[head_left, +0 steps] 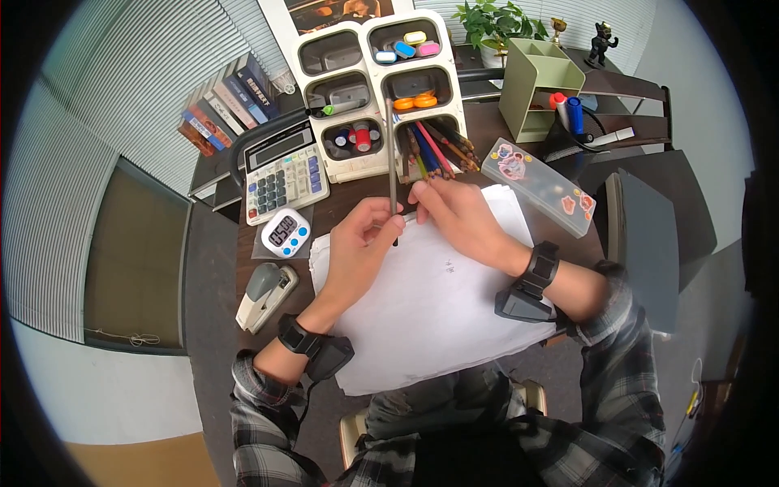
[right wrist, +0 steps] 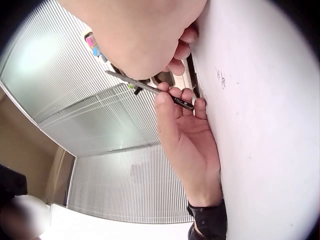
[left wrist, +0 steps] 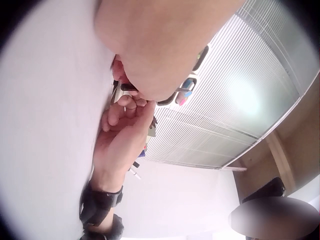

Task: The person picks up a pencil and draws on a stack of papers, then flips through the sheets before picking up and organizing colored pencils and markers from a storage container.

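My left hand point(head_left: 363, 239) pinches a slim grey pencil point(head_left: 392, 162) between thumb and fingers, above the top edge of the white paper point(head_left: 422, 308). In the head view the pencil points away toward the organizer. Its black lower end point(right wrist: 184, 103) bears small lettering in the right wrist view, just past the left fingertips. Close by on the right is my right hand point(head_left: 464, 219), its fingers loosely bent with nothing seen in them, just in front of a compartment of colored pencils point(head_left: 434, 150). A small pencil scribble point(head_left: 449, 266) marks the paper.
The white organizer point(head_left: 353, 166) also holds erasers point(head_left: 406, 50) and orange items. To the left are a calculator point(head_left: 284, 178), a timer point(head_left: 286, 233) and a stapler point(head_left: 266, 296). On the right lie a stickered pencil case point(head_left: 540, 185), a pen holder point(head_left: 568, 142) and a green rack point(head_left: 523, 89).
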`<action>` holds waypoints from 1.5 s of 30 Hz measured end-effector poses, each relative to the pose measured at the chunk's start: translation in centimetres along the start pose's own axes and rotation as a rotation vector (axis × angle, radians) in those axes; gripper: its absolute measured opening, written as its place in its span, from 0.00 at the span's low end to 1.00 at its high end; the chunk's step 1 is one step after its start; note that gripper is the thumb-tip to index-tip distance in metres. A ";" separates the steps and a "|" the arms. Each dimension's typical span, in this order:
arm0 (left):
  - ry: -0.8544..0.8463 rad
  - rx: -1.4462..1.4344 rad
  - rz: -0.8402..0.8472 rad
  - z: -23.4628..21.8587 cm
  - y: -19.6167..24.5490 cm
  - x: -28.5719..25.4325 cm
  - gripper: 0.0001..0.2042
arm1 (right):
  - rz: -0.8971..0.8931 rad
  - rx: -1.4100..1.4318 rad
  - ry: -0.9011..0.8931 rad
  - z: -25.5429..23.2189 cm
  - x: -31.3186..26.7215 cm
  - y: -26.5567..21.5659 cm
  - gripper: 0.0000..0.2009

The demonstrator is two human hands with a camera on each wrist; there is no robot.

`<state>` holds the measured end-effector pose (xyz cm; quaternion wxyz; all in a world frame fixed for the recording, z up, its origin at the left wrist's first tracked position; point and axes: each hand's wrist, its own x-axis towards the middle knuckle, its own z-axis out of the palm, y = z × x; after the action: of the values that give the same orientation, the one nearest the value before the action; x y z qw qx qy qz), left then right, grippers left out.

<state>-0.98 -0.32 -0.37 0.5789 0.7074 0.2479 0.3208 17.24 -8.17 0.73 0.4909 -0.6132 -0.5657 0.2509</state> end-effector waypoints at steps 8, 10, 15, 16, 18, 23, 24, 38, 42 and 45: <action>-0.019 0.036 -0.044 0.0 0.0 0.0 0.10 | 0.004 0.019 -0.030 -0.2 0.0 -0.1 0.20; -0.025 0.046 -0.054 0.0 0.2 -0.1 0.10 | -0.024 0.038 -0.011 -0.1 0.0 0.2 0.19; -0.046 0.109 -0.095 0.1 0.5 0.0 0.09 | -0.043 0.066 -0.068 0.2 0.0 0.1 0.15; -0.054 0.087 -0.079 0.2 0.6 0.0 0.09 | -0.058 0.106 -0.087 0.2 0.0 0.1 0.14; -0.062 0.065 -0.062 0.3 0.7 0.0 0.09 | -0.069 0.113 -0.095 0.2 -0.1 -0.1 0.13; -0.086 0.081 -0.061 0.1 0.7 0.0 0.10 | -0.113 0.129 -0.084 0.5 0.0 0.6 0.11; -0.085 0.080 -0.061 0.2 0.8 0.0 0.10 | -0.124 0.135 -0.073 0.7 0.0 0.9 0.11; 0.098 0.011 0.035 0.3 1.0 -0.3 0.14 | -0.571 -0.139 0.147 -1.5 -0.2 -1.7 0.06; 0.093 -0.005 0.060 0.1 0.6 -0.3 0.16 | -0.591 -0.205 0.597 -4.5 1.1 -2.0 0.08; 0.086 0.070 0.073 -0.3 0.4 -0.3 0.17 | -0.546 -0.249 0.623 -5.0 2.5 0.0 0.10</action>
<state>-1.37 -0.43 0.05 0.5308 0.7212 0.2578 0.3629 22.12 -7.41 3.27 0.6090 -0.5420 -0.5578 -0.1554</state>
